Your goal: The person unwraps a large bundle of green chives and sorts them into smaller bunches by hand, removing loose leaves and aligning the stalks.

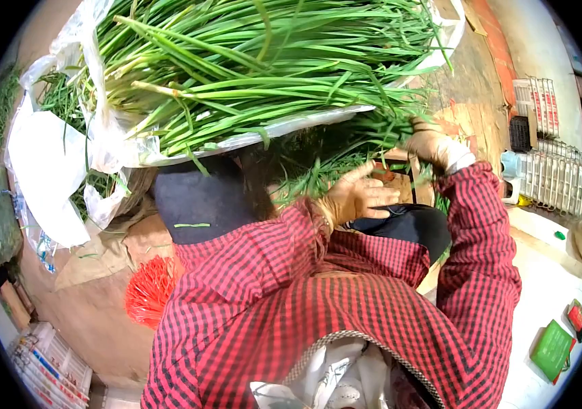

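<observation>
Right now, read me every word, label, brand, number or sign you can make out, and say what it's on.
Nothing can be read for certain.
Red marks on the white slatted stack at upper right: too small and blurred.
Red and blue marks on the white stack at lower left: too blurred.
Green packet at lower right: no legible print.
</observation>
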The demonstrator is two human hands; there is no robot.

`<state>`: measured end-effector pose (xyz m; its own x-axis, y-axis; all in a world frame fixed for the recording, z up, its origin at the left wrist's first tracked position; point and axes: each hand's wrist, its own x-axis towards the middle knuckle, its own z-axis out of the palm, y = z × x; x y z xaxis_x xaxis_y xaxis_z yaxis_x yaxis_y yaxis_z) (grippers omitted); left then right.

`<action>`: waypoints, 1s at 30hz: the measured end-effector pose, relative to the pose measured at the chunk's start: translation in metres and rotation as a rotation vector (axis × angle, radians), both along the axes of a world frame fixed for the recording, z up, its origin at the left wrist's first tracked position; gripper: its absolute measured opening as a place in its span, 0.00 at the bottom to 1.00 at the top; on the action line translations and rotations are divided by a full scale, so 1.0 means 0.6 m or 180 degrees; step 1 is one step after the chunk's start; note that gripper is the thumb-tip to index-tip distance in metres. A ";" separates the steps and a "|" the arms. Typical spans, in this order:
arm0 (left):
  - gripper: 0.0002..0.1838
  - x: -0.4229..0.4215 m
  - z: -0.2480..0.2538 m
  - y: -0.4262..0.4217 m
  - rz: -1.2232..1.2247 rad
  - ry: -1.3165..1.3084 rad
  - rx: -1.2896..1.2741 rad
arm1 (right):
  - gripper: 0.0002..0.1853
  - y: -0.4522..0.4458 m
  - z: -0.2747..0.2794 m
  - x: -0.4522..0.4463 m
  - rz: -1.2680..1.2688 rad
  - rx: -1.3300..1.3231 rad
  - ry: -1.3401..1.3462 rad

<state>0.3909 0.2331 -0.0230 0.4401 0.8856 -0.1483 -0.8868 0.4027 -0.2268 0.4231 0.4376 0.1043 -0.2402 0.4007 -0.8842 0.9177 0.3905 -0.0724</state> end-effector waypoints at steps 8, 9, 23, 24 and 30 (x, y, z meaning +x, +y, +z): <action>0.25 -0.005 -0.053 -0.002 0.0501 -0.0221 -0.0767 | 0.26 -0.270 -0.103 0.104 0.0948 0.1500 0.1245; 0.21 -0.009 -0.033 -0.005 0.0318 0.0209 -0.1285 | 0.30 -0.292 -0.129 0.126 0.1082 0.1694 0.1284; 0.13 0.016 0.067 -0.097 -0.0124 0.3344 -0.0586 | 0.36 -0.269 -0.217 0.174 -0.3860 -0.1954 0.3852; 0.15 0.016 0.083 -0.109 -0.0031 0.3972 -0.0333 | 0.40 -0.252 -0.217 0.161 -0.4328 -0.2727 0.3935; 0.22 -0.033 0.100 -0.184 -0.0358 0.4761 0.0413 | 0.29 -0.221 -0.185 0.136 -0.4174 -0.1758 0.5327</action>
<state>0.3711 0.1225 0.0370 0.0224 0.9003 -0.4347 -0.2251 0.4282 0.8752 0.5046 0.3047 -0.0069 -0.5676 0.7808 -0.2611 -0.4372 -0.5545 -0.7081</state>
